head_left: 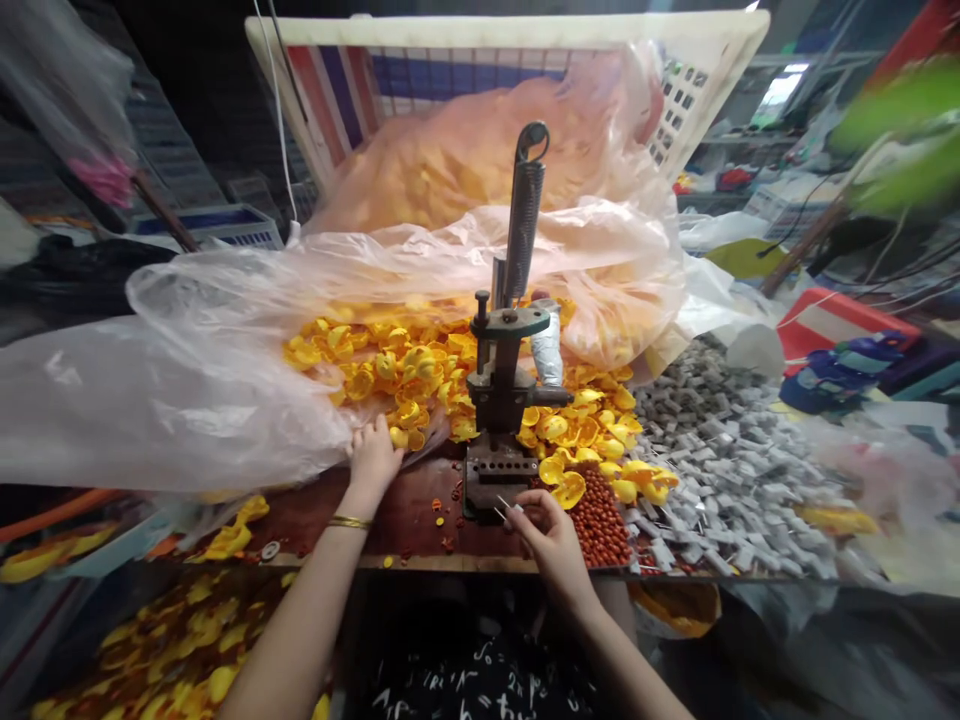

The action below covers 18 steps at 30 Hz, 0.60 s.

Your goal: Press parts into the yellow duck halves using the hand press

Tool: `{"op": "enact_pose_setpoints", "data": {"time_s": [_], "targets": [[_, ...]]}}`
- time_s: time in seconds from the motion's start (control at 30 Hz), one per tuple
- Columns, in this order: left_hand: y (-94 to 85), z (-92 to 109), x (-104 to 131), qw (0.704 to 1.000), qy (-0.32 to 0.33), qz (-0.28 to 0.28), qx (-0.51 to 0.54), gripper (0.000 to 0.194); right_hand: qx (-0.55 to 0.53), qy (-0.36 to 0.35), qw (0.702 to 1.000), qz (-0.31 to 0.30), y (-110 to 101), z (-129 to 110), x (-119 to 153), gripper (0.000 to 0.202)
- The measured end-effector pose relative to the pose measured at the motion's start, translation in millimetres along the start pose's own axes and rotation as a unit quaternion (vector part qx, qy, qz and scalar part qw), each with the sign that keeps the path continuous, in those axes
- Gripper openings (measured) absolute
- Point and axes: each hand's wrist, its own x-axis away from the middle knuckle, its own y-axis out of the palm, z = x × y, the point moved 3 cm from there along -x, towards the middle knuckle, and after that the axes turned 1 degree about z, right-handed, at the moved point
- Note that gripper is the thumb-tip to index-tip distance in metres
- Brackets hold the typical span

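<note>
My left hand (375,458) is at the near edge of a heap of yellow plastic shells (420,365), its fingers curled on one yellow shell (399,438). Between the thumb and fingers of my right hand (551,530), a small whitish-grey part with thin metal pins (504,506) is pinched. Its pins point left, over the near edge of the hand press base. The dark metal hand press (501,400) stands upright between my hands, with a coil spring on top and a wrapped lever at its right side. Its base has a row of holes.
Right of the press lie small red-brown beads (602,525) and a large pile of grey parts with pins (720,450). Behind, a clear plastic bag (247,290) spreads before a tilted white crate (510,32). More yellow shells (172,640) fill the space below the table's left edge.
</note>
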Motion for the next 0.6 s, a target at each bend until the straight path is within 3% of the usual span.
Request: {"op": "enact_pose_setpoints", "data": {"time_s": [0.1,0.17,0.2,0.27,0.33,0.4,0.47,0.6], "targets": [[-5.5,-13,11,0.992,0.007,0.04,0.118,0.048,0.012,0.008,1.0,-0.001,-9,-3,7,0.041],[-10.3,-13,33,0.951,-0.035,0.074,0.298,0.048,0.018,0.02,1.0,-0.004,-13,-8,10,0.043],[-9.6,-10,47,0.912,-0.067,0.048,0.402,0.049,0.018,0.026,0.999,-0.014,-12,-10,11,0.044],[-3.5,8,75,0.796,-0.124,-0.08,0.587,0.052,0.013,0.031,0.998,-0.045,-5,-15,11,0.044],[1.2,32,101,0.671,-0.151,-0.212,0.694,0.053,0.009,0.025,0.997,-0.074,8,-18,11,0.043],[1.3,51,117,0.594,-0.154,-0.266,0.743,0.051,0.017,0.02,0.997,-0.079,21,-15,9,0.039],[-0.7,62,123,0.566,-0.139,-0.28,0.763,0.049,0.041,0.009,0.997,-0.061,27,-11,8,0.033],[-3.9,65,123,0.578,-0.096,-0.308,0.749,0.048,0.122,-0.021,0.992,-0.039,25,-8,5,0.02]]}}
